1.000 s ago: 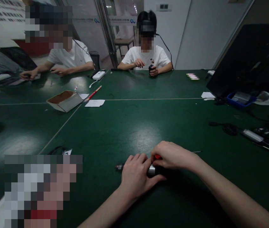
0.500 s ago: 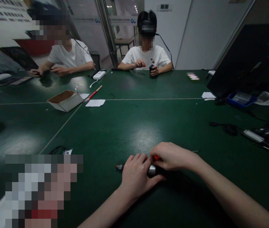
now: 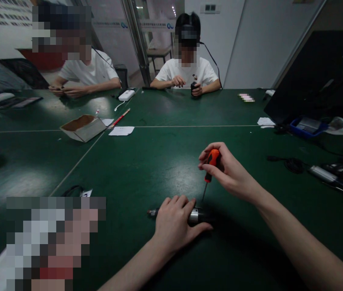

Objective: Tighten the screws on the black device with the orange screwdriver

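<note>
My left hand (image 3: 174, 218) is wrapped over a black and silver cylindrical tool (image 3: 193, 216) lying flat on the green table. The tool's narrow metal-tipped end shows left of my fingers, its dark end to the right; the middle is hidden under my palm. Above and right of it, my right hand (image 3: 224, 167) holds a screwdriver (image 3: 213, 158) by its orange and black handle. The thin shaft points down, its tip close to the tool's upper side. I cannot tell whether the tip touches it.
An open cardboard box (image 3: 83, 128), a red pencil-like stick (image 3: 119, 119) and paper slips (image 3: 121, 131) lie at the left. Cables (image 3: 294, 165), clippers-like devices (image 3: 326, 176) and a blue tray (image 3: 308, 126) are at the right. Two people in white shirts sit across the table (image 3: 171, 157).
My right hand has moved up from beside the tool; the screwdriver has swung from lying nearly level to pointing down. My left hand and the tool have stayed put.
</note>
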{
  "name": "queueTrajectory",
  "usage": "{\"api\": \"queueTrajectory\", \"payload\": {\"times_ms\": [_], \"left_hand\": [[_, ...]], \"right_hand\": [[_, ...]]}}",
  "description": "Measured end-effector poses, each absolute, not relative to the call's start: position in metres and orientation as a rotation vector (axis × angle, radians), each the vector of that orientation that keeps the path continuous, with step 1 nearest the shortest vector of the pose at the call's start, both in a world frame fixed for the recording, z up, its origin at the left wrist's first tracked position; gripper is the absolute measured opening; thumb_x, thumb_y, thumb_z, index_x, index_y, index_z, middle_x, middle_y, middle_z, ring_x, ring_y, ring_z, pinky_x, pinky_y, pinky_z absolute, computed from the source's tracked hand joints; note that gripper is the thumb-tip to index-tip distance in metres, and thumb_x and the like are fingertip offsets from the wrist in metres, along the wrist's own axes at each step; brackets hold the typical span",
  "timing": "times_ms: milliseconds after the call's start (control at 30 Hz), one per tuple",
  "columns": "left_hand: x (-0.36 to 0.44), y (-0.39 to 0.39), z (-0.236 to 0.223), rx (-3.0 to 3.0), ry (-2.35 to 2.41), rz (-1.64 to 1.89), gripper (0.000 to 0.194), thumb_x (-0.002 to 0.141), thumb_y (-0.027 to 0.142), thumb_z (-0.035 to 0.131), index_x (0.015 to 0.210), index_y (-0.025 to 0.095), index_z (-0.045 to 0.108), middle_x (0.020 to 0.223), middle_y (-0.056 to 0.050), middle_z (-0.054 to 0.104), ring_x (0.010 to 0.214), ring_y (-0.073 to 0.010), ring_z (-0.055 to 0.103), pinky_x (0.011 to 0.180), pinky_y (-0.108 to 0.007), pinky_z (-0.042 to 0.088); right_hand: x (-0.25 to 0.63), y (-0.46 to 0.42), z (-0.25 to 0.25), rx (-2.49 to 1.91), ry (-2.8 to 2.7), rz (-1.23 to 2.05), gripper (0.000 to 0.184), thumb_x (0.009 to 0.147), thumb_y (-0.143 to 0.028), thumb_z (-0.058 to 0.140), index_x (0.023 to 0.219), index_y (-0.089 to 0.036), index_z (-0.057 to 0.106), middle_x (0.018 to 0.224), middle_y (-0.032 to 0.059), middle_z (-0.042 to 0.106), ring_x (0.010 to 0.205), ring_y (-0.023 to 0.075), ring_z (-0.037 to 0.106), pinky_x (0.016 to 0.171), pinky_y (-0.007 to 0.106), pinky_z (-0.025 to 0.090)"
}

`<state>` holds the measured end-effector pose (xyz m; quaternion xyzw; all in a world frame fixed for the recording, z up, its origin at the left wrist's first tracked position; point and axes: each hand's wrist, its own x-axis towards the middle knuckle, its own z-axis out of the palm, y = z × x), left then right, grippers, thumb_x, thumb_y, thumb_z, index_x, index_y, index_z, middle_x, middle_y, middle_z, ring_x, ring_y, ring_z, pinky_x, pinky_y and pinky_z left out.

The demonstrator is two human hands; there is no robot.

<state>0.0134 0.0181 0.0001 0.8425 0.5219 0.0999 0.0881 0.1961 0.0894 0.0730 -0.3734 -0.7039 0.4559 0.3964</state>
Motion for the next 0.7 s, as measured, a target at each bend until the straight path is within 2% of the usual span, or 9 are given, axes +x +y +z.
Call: {"api": "queueTrajectory", "payload": {"times_ms": [300,700], "left_hand": [[0.0137,0.0183,0.0,2.505,1.553,0.327,0.061,0.076,0.072,0.06,0.106,0.019,0.068,0.089,-0.007,0.064,0.079,-0.0251,0.058,0.071,-0.038,0.044],[0.0143,0.0184,0.0024,2.498,1.56,0.306,0.061,0.076,0.071,0.061,0.104,0.018,0.069,0.088,-0.007,0.063,0.079,-0.0256,0.058,0.071,-0.038,0.043]], "right_hand": [[0.1867,0.0886,0.066,-0.935,-1.752,1.108,0.028,0.087,-0.02,0.057,0.109,-0.021,0.04,0.094,0.0011,0.057,0.079,0.0132,0.06,0.071,0.031,0.053],[0.1849,0.0875,0.0677,-0.958,-1.76,1.121,0.028,0.086,-0.02,0.057,0.108,-0.021,0.04,0.093,0.0011,0.058,0.077,0.0132,0.06,0.066,0.029,0.054]]}}
